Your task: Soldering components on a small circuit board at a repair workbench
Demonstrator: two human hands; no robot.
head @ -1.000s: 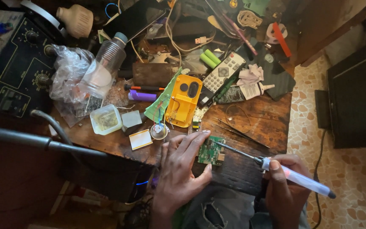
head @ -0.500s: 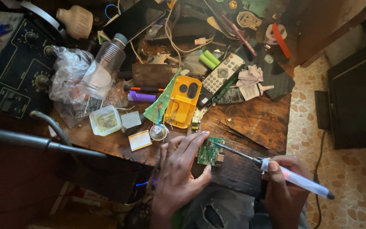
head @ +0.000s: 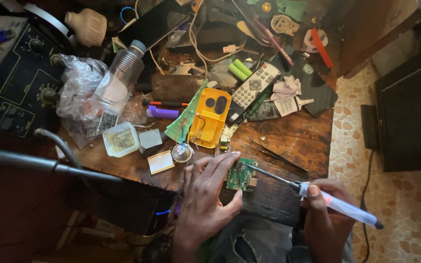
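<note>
Cluttered bench: left hand pins, half-hides circuit board; right hand grips soldering iron.

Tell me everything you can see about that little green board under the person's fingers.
The small green circuit board is roughly square, with tiny components and a metal-looking part at its right edge. It lies flat on the worn wooden table, near its front edge. The left hand pins it down with fingertips along its left and top sides. The thin metal tip of the soldering iron, held in the right hand, touches its top right.

Left hand pins circuit board; right hand grips soldering iron.
</note>
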